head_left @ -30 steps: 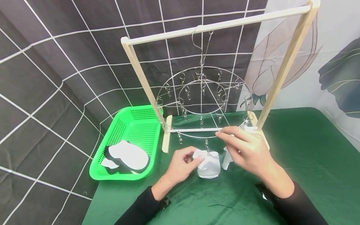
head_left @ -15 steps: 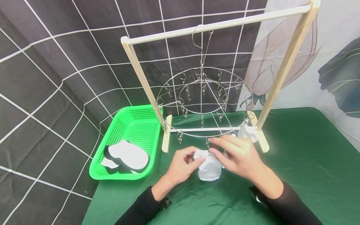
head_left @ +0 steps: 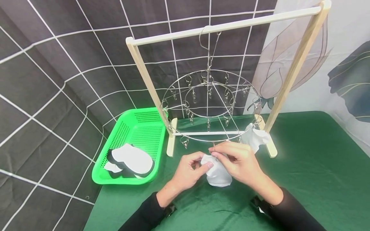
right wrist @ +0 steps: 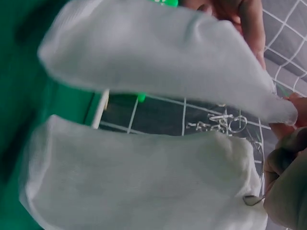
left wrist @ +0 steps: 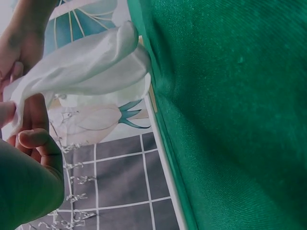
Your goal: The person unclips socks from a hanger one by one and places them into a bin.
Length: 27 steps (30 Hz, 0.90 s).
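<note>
A white sock hangs at the front of the round metal clip hanger. My left hand pinches the sock's upper left edge between thumb and fingers. At its upper right, my right hand pinches a small metal clip on the hanger's front rim; the fingers hide most of the clip. A second white sock hangs from the rim to the right, behind the right hand. In the right wrist view this other sock has a metal clip on its top edge.
A green plastic basket on the left holds white and dark fabric pieces. The hanger hooks over the white bar of a wooden rack. Several bare clips dangle from its rings. Green cloth covers the table.
My right hand has moved left onto the front clip and now pinches it. More of the second sock shows behind it. My left hand keeps its pinch, shifting slightly right with the sock.
</note>
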Each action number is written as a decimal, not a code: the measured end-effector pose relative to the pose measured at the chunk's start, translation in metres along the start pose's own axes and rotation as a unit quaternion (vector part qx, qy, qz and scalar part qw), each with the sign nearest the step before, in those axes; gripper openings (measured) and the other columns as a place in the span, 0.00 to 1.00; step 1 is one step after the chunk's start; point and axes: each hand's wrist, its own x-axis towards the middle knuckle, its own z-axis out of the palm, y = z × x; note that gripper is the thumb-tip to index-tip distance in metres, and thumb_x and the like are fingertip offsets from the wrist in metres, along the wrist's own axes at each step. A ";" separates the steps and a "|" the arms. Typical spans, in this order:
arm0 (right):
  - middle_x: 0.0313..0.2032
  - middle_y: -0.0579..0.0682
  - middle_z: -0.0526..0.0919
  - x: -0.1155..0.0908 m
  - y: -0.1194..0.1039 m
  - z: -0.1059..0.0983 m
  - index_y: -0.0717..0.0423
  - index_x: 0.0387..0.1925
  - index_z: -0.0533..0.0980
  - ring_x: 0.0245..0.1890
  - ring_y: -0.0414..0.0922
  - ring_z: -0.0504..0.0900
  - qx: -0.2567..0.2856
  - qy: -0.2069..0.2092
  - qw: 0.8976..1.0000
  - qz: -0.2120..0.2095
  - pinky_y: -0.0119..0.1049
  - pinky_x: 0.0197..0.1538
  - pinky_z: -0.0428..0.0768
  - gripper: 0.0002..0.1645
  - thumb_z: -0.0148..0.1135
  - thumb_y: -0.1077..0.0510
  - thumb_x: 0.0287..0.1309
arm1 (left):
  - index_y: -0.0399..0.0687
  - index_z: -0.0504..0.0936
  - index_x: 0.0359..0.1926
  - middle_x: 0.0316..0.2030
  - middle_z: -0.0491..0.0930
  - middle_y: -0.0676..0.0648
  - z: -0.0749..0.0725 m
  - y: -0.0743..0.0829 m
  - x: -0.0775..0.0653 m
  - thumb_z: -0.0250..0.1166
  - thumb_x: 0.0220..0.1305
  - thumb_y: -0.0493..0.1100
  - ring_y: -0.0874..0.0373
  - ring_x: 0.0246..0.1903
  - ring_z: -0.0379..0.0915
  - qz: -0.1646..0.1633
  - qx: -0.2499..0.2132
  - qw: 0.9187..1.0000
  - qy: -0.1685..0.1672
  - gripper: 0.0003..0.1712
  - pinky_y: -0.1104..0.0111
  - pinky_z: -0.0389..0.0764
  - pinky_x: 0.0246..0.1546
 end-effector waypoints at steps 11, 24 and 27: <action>0.23 0.54 0.87 0.002 -0.011 0.000 0.61 0.27 0.85 0.14 0.33 0.65 0.001 0.047 0.999 0.018 0.22 0.15 0.61 0.15 0.72 0.76 0.31 | 0.32 0.82 0.36 0.29 0.86 0.35 -0.001 0.032 -0.003 0.65 0.57 0.29 0.59 0.25 0.82 -0.035 -0.022 0.999 -0.035 0.05 0.68 0.86 0.24; 0.24 0.54 0.87 0.000 -0.004 0.001 0.61 0.27 0.85 0.15 0.33 0.68 -0.005 0.053 0.999 0.001 0.21 0.14 0.62 0.14 0.71 0.76 0.32 | 0.37 0.79 0.45 0.24 0.85 0.45 -0.095 0.014 -0.020 0.62 0.60 0.33 0.61 0.10 0.70 -0.213 -0.050 0.969 0.114 0.11 0.74 0.72 0.07; 0.24 0.55 0.87 -0.001 -0.003 0.001 0.62 0.27 0.85 0.16 0.35 0.70 -0.004 0.052 0.999 -0.005 0.21 0.15 0.63 0.14 0.70 0.76 0.32 | 0.39 0.78 0.50 0.23 0.85 0.52 -0.131 0.016 -0.023 0.62 0.62 0.35 0.61 0.12 0.72 -0.262 -0.043 0.942 0.205 0.15 0.75 0.73 0.09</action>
